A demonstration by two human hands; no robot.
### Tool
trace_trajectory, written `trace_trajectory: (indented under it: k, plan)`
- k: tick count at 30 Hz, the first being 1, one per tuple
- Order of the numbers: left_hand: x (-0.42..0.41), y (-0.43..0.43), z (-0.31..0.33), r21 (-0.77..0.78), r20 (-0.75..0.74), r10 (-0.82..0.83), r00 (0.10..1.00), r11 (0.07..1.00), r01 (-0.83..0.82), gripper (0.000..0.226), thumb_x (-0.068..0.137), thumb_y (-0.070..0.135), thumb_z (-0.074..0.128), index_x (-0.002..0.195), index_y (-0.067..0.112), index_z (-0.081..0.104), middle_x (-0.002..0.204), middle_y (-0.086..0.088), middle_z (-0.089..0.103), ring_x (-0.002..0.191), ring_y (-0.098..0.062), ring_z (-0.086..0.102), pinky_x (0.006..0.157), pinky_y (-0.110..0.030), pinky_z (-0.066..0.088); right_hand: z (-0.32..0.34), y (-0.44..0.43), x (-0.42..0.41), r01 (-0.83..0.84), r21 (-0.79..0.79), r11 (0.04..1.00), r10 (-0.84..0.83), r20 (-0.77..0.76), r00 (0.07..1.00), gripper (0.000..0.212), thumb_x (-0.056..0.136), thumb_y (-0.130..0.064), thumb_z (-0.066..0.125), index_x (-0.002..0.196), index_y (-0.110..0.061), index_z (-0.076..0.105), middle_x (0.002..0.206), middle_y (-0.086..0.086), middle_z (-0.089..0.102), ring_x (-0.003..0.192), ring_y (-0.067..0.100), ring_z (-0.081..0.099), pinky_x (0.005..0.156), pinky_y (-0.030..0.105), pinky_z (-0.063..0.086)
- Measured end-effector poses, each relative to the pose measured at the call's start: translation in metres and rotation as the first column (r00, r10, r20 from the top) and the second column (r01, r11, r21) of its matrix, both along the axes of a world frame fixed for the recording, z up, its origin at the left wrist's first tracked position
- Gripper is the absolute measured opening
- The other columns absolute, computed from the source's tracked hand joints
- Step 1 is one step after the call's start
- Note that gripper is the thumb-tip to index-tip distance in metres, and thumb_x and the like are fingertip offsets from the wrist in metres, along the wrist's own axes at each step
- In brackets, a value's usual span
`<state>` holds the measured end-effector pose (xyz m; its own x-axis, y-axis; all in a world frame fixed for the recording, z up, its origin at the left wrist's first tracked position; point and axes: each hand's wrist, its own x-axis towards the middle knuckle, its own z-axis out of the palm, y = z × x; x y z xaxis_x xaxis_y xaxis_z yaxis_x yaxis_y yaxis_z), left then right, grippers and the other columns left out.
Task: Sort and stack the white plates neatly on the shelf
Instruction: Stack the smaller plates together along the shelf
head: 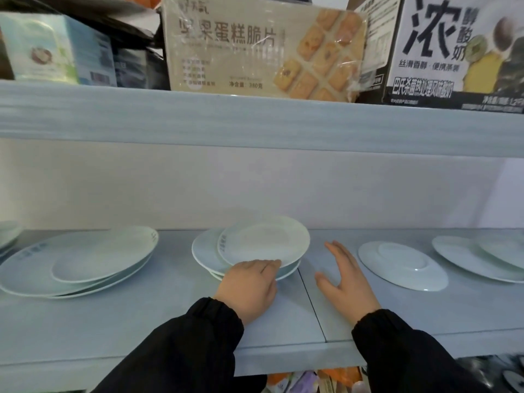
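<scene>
White plates lie in groups on the pale blue shelf (pixel 158 313). A small uneven stack (pixel 263 245) stands in the middle, its top plate shifted right. My left hand (pixel 249 285) grips the near rim of that top plate. My right hand (pixel 344 276) hovers open just right of the stack, fingers spread, touching nothing. A loose pile of larger plates (pixel 82 259) lies at the left. One upside-down plate (pixel 402 265) lies to the right of my right hand. More plates (pixel 479 258) overlap at the far right.
The upper shelf (pixel 255 120) hangs low above, loaded with a biscuit box (pixel 263 49), a yoghurt carton (pixel 459 52) and a light blue box (pixel 56 49). A plate edge (pixel 8 232) shows at far left. Packets (pixel 312 381) sit below the shelf.
</scene>
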<state>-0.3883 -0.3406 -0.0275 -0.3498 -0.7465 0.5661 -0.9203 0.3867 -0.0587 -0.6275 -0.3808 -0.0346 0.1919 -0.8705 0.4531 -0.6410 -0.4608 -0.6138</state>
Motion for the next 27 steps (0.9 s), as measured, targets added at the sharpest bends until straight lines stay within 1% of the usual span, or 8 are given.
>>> trace_trajectory:
  k: [5,13,15,18,20,22,23,27]
  plan:
    - [-0.001,0.000,0.000,-0.005,-0.021,-0.012,1.000,1.000,0.012,0.045,0.086,0.032,0.041,0.122,0.016,0.065,0.108,0.004,0.072,0.092,-0.017,0.069,0.078,-0.031,0.056,0.001,0.001,-0.002,-0.007,-0.007,1.000,0.007,0.003,1.000,0.070,0.089,-0.036,0.061,0.150,-0.029,0.028,0.159,-0.010,0.017,0.143,0.000,0.014,0.110,0.019,0.015]
    - [0.000,0.001,0.000,-0.009,-0.022,-0.005,1.000,1.000,0.005,0.044,0.086,0.029,0.044,0.124,0.016,0.062,0.107,0.003,0.070,0.092,-0.018,0.067,0.078,-0.033,0.054,0.001,0.002,-0.003,-0.059,-0.016,0.998,0.059,0.004,0.998,0.069,0.090,-0.033,0.062,0.149,-0.031,0.028,0.159,-0.011,0.018,0.141,-0.004,0.014,0.110,0.018,0.015]
    - [-0.001,0.002,0.001,-0.018,-0.018,-0.015,1.000,1.000,0.014,0.045,0.086,0.028,0.047,0.126,0.015,0.061,0.110,0.001,0.068,0.098,-0.021,0.065,0.083,-0.035,0.053,0.005,0.004,-0.009,-0.066,-0.029,0.997,0.067,0.021,0.998,0.068,0.090,-0.034,0.061,0.149,-0.033,0.027,0.158,-0.014,0.017,0.140,-0.006,0.014,0.109,0.018,0.015]
    - [-0.013,0.003,0.005,-0.074,-0.026,-0.037,0.999,0.997,0.035,0.047,0.083,0.026,0.052,0.128,0.014,0.060,0.119,-0.002,0.065,0.114,-0.025,0.060,0.094,-0.039,0.050,0.011,0.004,-0.033,-0.092,-0.056,0.994,0.091,-0.032,0.995,0.070,0.091,-0.035,0.061,0.149,-0.039,0.023,0.159,-0.017,0.012,0.142,-0.006,0.009,0.109,0.017,0.014]
    - [-0.031,0.000,0.008,-0.133,-0.029,-0.081,0.996,0.988,0.076,0.047,0.083,0.025,0.053,0.129,0.014,0.059,0.123,-0.001,0.063,0.120,-0.027,0.055,0.099,-0.040,0.047,0.018,0.000,-0.057,-0.081,-0.073,0.994,0.077,-0.047,0.996,0.071,0.090,-0.037,0.061,0.148,-0.043,0.020,0.159,-0.019,0.009,0.142,-0.008,0.007,0.108,0.011,0.011]
    - [-0.057,-0.004,0.009,-0.177,-0.028,-0.145,0.989,0.974,0.138,0.045,0.084,0.023,0.053,0.128,0.014,0.060,0.124,-0.001,0.062,0.119,-0.028,0.054,0.101,-0.040,0.044,0.023,-0.005,-0.085,-0.054,-0.083,0.995,0.051,-0.029,0.998,0.072,0.090,-0.035,0.062,0.148,-0.044,0.021,0.159,-0.017,0.011,0.141,-0.010,0.007,0.104,0.003,0.009]
    - [-0.073,-0.007,0.009,-0.178,-0.020,-0.174,0.985,0.970,0.168,0.045,0.085,0.023,0.054,0.128,0.014,0.060,0.123,-0.001,0.061,0.118,-0.027,0.054,0.101,-0.039,0.043,0.026,-0.008,-0.100,-0.038,-0.088,0.995,0.036,-0.017,0.999,0.072,0.089,-0.033,0.062,0.147,-0.045,0.021,0.159,-0.016,0.012,0.142,-0.009,0.008,0.105,0.005,0.010]
    - [-0.134,-0.028,0.003,-0.111,0.006,-0.210,0.978,0.971,0.210,0.048,0.085,0.027,0.055,0.132,0.015,0.056,0.125,0.000,0.060,0.117,-0.024,0.053,0.099,-0.037,0.045,0.028,-0.022,-0.164,0.017,-0.088,0.996,-0.018,-0.013,1.000,0.073,0.089,-0.032,0.063,0.144,-0.050,0.018,0.160,-0.014,0.013,0.144,-0.003,0.011,0.112,0.025,0.019]
